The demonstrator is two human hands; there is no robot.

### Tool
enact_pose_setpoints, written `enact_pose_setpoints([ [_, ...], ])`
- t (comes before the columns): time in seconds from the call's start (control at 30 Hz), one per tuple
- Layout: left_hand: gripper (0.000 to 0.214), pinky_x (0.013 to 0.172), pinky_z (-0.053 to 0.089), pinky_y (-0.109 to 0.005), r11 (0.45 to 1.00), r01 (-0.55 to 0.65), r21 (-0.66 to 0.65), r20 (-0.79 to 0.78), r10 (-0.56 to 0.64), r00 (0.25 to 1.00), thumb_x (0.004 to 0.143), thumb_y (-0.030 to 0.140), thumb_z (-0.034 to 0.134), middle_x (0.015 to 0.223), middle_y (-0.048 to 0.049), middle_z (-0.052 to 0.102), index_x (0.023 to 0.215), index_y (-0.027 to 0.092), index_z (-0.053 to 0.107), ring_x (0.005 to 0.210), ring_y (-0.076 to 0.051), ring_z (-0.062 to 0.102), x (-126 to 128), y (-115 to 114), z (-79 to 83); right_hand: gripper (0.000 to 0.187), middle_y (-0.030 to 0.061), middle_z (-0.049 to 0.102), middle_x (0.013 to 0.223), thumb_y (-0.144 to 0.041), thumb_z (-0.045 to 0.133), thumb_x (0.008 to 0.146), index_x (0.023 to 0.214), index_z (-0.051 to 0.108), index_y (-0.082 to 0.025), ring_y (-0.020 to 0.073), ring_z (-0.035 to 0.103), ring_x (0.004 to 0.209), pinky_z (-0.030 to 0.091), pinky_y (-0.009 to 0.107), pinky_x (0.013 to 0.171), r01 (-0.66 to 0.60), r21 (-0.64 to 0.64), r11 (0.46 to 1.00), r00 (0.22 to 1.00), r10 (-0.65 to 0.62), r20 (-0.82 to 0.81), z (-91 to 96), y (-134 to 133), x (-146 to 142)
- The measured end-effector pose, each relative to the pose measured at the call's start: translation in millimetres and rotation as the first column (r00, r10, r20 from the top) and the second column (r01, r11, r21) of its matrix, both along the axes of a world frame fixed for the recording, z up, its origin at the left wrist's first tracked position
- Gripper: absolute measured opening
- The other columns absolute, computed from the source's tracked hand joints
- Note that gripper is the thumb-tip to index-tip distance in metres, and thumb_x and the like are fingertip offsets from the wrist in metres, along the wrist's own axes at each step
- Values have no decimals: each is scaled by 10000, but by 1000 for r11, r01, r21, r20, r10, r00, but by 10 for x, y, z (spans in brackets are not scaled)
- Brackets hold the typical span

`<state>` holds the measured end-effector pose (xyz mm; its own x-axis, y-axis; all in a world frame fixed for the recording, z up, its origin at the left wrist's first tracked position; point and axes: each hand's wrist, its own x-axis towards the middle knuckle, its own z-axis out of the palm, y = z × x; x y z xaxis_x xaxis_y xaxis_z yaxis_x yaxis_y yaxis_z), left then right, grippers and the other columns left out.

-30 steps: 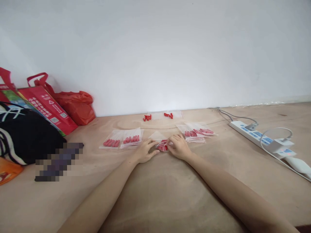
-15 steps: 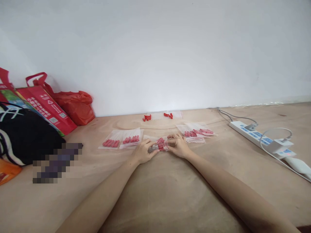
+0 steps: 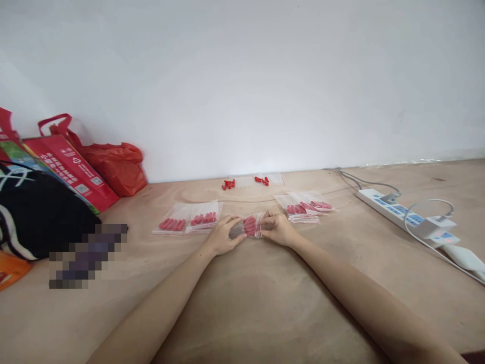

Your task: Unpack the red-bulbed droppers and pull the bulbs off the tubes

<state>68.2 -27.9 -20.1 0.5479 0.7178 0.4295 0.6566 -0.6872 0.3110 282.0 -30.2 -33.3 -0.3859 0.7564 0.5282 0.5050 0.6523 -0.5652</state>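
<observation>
A clear zip bag (image 3: pixel 250 226) with several red, capsule-like pieces inside is held between my two hands, low over the table. My left hand (image 3: pixel 225 236) pinches its left end, thumb in front and fingers behind. At the right end, where the red-lined zip strip shows, my right hand (image 3: pixel 280 230) grips the edge; whether its fingertips are inside the bag I cannot tell. Filled zip bags (image 3: pixel 189 217) lie just left of my left hand. Beyond my right hand rests a stack of similar bags (image 3: pixel 303 208).
Loose red pieces (image 3: pixel 229 184) and an unfilled-looking bag with red pieces (image 3: pixel 262 180) lie near the wall. A white power strip (image 3: pixel 394 208) with plugs and cables is at right. Red bags (image 3: pixel 117 167), a black bag (image 3: pixel 49 212) and a pixelated dark object (image 3: pixel 91 255) are at left.
The zip bag between my hands looks flatter and smoother, with its zip strip turned more into view. My hands have barely moved.
</observation>
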Motion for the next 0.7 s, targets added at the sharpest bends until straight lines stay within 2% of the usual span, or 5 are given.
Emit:
enact_pose_setpoints([
  [0.1, 362, 853, 434, -332, 997, 46, -55, 4, -46, 999, 770, 345, 527, 1053, -59, 572, 1095, 188, 516, 961, -182, 534, -1, 2, -13, 148, 24, 608, 859, -259, 625, 694, 826, 660, -202, 144, 543, 835, 411, 272, 759, -112, -89, 990, 993, 108, -41, 8, -6, -20],
  [0.23, 324, 828, 434, -350, 1000, 18, -4, -7, -18, 1000, 767, 373, 534, 979, -54, 599, 1037, 196, 550, 923, -194, 537, -3, 0, -31, 258, 13, 627, 833, -261, 657, 638, 879, 623, -172, 126, 547, 729, 416, 245, 664, -47, -236, 971, 999, 49, 5, 5, 10, -38],
  [0.37, 332, 803, 442, -342, 1000, 23, 2, -15, -23, 1000, 758, 390, 545, 931, -60, 606, 1019, 184, 561, 884, -191, 545, -5, -8, -25, 252, -19, 584, 703, -261, 680, 586, 792, 586, -149, 87, 491, 595, 376, 202, 548, -4, -335, 942, 1000, 2, -7, -4, 30, -51],
  [0.53, 317, 788, 453, -322, 998, 57, 4, 29, -57, 998, 747, 373, 566, 941, -52, 606, 1016, 206, 572, 878, -181, 556, -1, -22, -16, 223, -49, 522, 621, -253, 668, 590, 743, 542, -152, 68, 442, 542, 344, 183, 502, -59, -385, 921, 997, 37, -64, -24, 39, -67],
  [0.7, 311, 776, 455, -318, 998, 62, -27, 19, -61, 998, 755, 357, 559, 933, -50, 603, 1028, 209, 570, 864, -176, 558, 2, -26, -18, 200, -28, 548, 703, -230, 652, 616, 775, 556, -155, 78, 464, 616, 361, 189, 557, -130, -315, 940, 991, 119, -54, -11, 24, -87],
])
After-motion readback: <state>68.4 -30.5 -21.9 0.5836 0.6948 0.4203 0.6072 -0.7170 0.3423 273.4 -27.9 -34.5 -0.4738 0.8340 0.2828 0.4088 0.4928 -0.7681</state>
